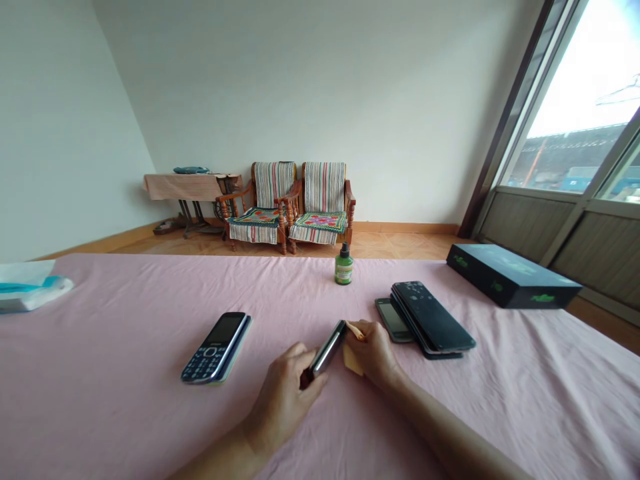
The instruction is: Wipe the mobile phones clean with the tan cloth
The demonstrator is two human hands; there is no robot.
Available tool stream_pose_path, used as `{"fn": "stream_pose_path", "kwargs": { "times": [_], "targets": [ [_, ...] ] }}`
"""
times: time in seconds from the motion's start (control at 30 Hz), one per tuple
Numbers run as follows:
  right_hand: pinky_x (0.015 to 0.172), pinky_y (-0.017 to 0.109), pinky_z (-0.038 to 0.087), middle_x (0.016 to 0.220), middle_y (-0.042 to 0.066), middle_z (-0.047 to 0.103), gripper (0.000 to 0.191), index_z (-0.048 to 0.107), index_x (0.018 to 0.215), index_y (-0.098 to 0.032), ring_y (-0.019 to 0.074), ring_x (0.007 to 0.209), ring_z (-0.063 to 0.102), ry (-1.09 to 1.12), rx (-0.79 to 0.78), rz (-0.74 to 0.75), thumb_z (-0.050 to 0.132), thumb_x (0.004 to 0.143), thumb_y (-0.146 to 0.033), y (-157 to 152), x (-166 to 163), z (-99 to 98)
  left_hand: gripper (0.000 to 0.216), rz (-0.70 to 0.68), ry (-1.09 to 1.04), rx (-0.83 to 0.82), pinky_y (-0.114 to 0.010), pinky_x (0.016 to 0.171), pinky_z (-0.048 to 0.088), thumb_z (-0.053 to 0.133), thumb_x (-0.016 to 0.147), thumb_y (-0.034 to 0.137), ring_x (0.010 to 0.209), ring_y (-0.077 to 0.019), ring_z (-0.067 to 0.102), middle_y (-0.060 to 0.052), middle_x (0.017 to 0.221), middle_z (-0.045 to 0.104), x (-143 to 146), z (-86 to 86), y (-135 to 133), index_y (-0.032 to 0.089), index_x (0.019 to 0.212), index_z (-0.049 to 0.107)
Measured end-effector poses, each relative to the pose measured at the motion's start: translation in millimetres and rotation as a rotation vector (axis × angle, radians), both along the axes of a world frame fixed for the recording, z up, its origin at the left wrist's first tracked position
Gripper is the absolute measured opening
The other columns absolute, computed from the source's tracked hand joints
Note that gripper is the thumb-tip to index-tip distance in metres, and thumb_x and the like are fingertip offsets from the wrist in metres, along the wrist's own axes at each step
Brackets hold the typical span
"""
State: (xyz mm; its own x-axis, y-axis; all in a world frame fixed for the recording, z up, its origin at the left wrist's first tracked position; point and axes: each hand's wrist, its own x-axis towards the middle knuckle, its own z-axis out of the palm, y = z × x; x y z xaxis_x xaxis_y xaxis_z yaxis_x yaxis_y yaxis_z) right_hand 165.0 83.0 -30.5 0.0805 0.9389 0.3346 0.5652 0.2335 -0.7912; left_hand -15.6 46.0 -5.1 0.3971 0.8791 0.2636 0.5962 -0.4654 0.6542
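Gripped by its lower end, a dark phone (327,350) with a shiny edge is tilted on its side in my left hand (285,390). My right hand (375,355) pinches a yellow cloth (353,361) against the phone's upper end. To the left, a keypad phone (215,350) lies face up on top of another thin device. Just right of my right hand sits a grey phone (395,320), partly covered by a stack of black phones (434,317). The side of the held phone facing right is partly hidden by the cloth and fingers.
A pink cloth (125,427) covers the table. Beyond my hands stands a green spray bottle (343,265). At the right back lies a black box (515,273), and a tissue pack (35,290) rests at the left edge. Two wooden chairs (320,193) stand against the far wall.
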Motion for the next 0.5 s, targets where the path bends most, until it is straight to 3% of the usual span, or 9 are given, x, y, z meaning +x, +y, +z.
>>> {"fn": "stream_pose_path", "kwargs": {
  "times": [0.13,0.33,0.5],
  "targets": [
    [0.042,0.019,0.021,0.047,-0.005,0.032,0.022,0.044,0.046,-0.016,0.0074,0.046,0.033,0.019,-0.080,0.033,0.048,0.068,-0.017,2.7,6.4,0.9,0.012,0.000,0.000,-0.006,-0.020,0.057,0.034,0.058,0.079,0.014,0.063,-0.0131,0.052,0.003,0.068,0.047,0.2,0.6,1.1,0.018,0.068,0.057],
    [0.042,0.017,0.026,0.052,-0.004,0.040,0.017,0.048,0.057,-0.017,0.0080,0.048,0.038,0.079,-0.150,0.088,0.041,0.071,-0.018,3.3,7.4,8.3,0.012,-0.009,-0.005,0.000,-0.020,0.058,0.034,0.057,0.081,0.014,0.065,-0.0135,0.053,0.003,0.070,0.048,0.9,0.0,2.3,0.018,0.069,0.057],
    [0.038,0.018,0.022,0.045,-0.006,0.031,0.018,0.039,0.047,-0.018,0.0075,0.042,0.032,0.061,-0.235,0.095,0.044,0.064,-0.015,5.6,10.6,8.2,0.010,-0.017,-0.015,-0.013,-0.021,0.058,0.035,0.055,0.080,0.014,0.065,-0.0135,0.053,0.003,0.070,0.048,0.0,-0.7,2.0,0.019,0.072,0.059]
  ]
}}
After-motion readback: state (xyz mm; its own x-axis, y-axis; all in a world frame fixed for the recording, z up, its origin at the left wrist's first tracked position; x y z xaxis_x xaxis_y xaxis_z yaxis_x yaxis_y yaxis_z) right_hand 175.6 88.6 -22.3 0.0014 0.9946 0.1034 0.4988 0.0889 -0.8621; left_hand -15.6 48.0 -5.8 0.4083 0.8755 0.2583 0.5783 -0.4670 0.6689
